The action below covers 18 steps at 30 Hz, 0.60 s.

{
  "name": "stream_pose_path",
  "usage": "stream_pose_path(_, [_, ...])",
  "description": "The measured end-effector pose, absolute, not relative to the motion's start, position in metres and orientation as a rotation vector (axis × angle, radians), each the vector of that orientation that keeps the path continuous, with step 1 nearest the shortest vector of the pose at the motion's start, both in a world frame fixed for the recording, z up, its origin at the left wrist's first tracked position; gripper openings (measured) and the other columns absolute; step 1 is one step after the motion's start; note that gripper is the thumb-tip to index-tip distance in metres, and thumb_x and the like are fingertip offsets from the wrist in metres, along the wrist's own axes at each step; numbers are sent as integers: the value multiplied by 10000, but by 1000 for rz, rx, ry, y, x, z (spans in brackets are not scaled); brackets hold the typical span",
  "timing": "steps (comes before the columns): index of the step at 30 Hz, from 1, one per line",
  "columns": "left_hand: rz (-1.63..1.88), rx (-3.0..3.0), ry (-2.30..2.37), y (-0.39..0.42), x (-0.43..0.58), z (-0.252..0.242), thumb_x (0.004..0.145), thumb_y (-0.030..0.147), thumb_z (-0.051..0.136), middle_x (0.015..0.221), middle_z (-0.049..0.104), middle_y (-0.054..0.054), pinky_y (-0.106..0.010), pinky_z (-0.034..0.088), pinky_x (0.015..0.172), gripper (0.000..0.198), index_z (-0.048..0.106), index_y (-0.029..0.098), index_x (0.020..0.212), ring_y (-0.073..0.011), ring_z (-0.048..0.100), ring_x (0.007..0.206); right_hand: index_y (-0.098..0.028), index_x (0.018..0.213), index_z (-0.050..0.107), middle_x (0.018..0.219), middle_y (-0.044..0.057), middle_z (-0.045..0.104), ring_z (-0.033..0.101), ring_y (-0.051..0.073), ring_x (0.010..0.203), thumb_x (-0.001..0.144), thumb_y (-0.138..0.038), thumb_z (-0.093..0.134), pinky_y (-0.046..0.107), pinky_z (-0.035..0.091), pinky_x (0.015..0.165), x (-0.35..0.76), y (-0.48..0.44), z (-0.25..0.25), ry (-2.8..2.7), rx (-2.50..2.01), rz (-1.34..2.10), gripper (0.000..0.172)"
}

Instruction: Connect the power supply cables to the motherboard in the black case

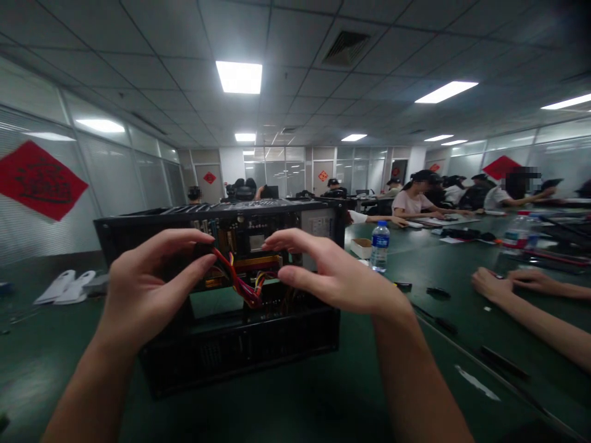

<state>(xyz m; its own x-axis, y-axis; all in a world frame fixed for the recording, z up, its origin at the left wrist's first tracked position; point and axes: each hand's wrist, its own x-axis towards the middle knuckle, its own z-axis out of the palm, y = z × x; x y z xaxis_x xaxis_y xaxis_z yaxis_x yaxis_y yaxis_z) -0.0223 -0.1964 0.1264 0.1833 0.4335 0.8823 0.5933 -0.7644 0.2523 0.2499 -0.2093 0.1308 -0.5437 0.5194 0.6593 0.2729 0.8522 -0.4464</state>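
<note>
A black computer case (240, 344) stands on the green table in front of me, its open side towards me. Inside it show a circuit board with slots and a pale power supply unit (318, 226). My left hand (159, 280) pinches the end of a cable bundle (237, 280) with red, yellow and purple wires. That bundle hangs in a curve across the case opening. At the right of the opening is my right hand (330, 271), thumb and fingers apart, close to the wires. Whether its thumb touches any wire I cannot tell.
A water bottle (380, 246) and a small open box (361, 248) stand right of the case. White paper-like pieces (64, 287) lie left. Another person's hands (503, 283) rest on the table at right, near small dark parts (438, 292). People sit farther back.
</note>
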Motion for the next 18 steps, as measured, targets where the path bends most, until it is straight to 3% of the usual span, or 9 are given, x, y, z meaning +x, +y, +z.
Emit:
stream_pose_path(3, [-1556, -2268, -912, -214, -11, 124, 829, 338, 739, 956, 741, 9, -274, 583, 769, 231, 700, 254, 1041, -171, 688, 797, -177, 1267, 566, 1172, 78, 668, 635, 177, 1011, 909, -441, 665, 273, 491, 845, 234, -213, 127, -2369, -530, 393, 456])
stream_pose_path(8, [-1394, -2466, -798, -229, 5, 123, 886, 310, 656, 933, 746, -10, -275, 594, 765, 237, 680, 261, 1116, -181, 707, 808, -149, 914, 634, 719, -17, 607, 535, 96, 619, 950, -426, 608, 219, 383, 592, 222, -213, 123, -2460, -502, 364, 281])
stream_pose_path(14, [-1155, -2712, -847, -228, -1, 126, 866, 437, 672, 1122, 732, -63, -329, 602, 836, 501, 597, 280, 1336, -252, 706, 984, -153, 769, 624, 608, -28, 578, 492, 81, 539, 900, -471, 664, 213, 362, 506, 236, -226, 129, -2155, -431, 525, 346])
stream_pose_path(18, [-833, -2899, -810, -226, 0, 124, 921, 370, 622, 993, 744, -23, -258, 586, 761, 233, 716, 299, 1122, -190, 710, 876, -171, 745, 625, 634, 0, 617, 546, 104, 549, 891, -507, 661, 233, 422, 504, 239, -230, 128, -1837, -423, 529, 367])
